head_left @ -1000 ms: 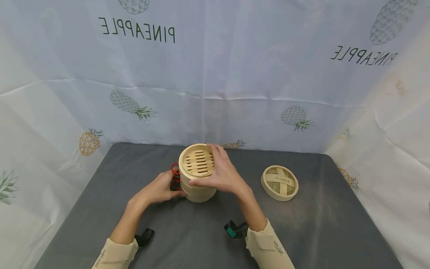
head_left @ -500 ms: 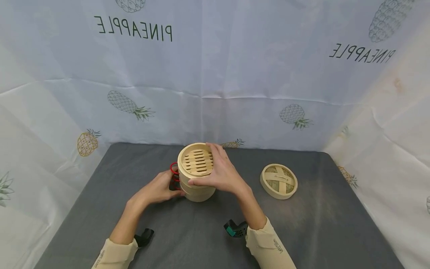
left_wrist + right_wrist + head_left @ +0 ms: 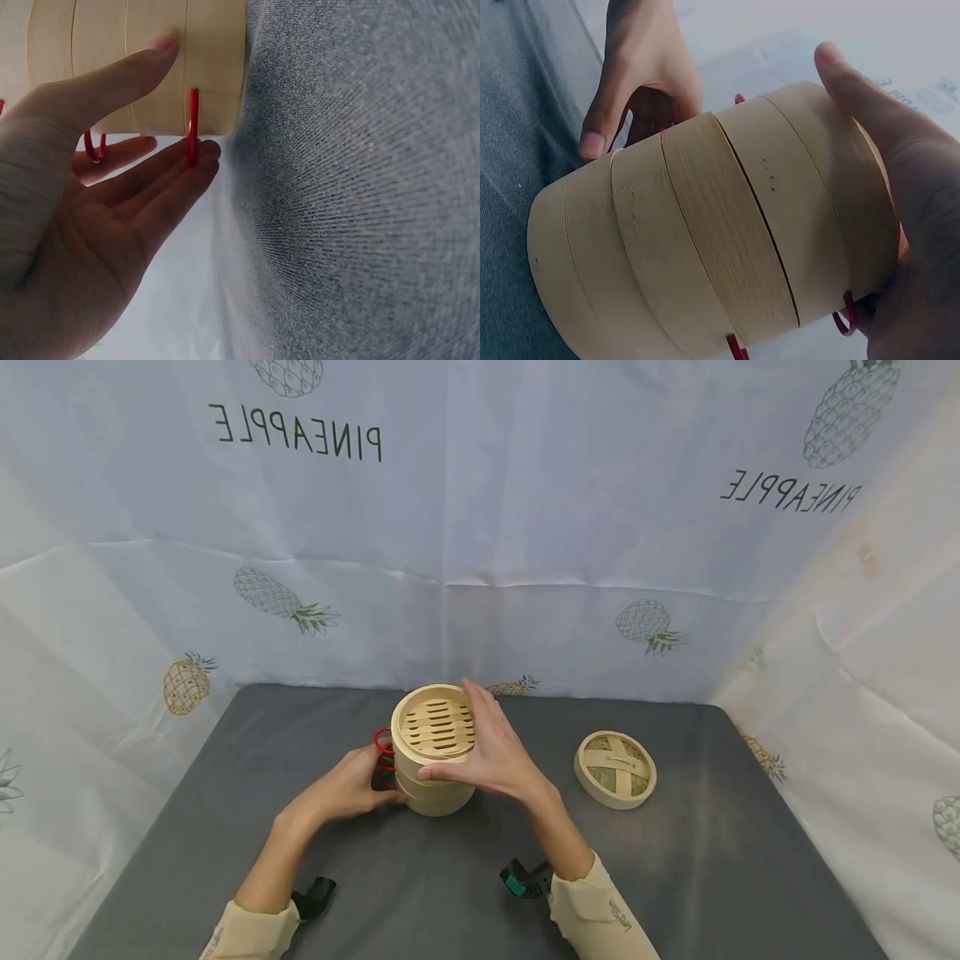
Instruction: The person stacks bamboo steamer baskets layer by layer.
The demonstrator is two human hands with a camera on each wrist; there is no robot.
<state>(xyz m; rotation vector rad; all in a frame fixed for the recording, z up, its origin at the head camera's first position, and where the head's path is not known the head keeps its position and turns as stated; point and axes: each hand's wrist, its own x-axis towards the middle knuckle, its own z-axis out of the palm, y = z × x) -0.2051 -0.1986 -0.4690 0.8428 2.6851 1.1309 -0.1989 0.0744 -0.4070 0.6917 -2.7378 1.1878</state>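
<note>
A stack of round bamboo steamer baskets (image 3: 433,739) stands upright left of the table's middle, its slatted top tier uncovered. Red loops (image 3: 382,742) stick out from its left side. My left hand (image 3: 347,789) holds the lower part from the left; in the left wrist view its thumb lies across the bamboo wall (image 3: 214,56) and its fingers reach behind, by a red loop (image 3: 193,124). From the right, my right hand (image 3: 497,752) grips the top tier, thumb in front and fingers at the far rim. The right wrist view shows the stacked tiers (image 3: 705,232) between both hands.
A round bamboo lid (image 3: 615,770) with a crossed strip on top lies on the grey-covered table (image 3: 720,860), right of the stack. A pineapple-print curtain (image 3: 525,527) hangs close behind the table. Black wrist devices (image 3: 525,878) hang under both forearms.
The head view shifts slightly, so everything appears a little further left. Both hands keep their places on the steamer stack.
</note>
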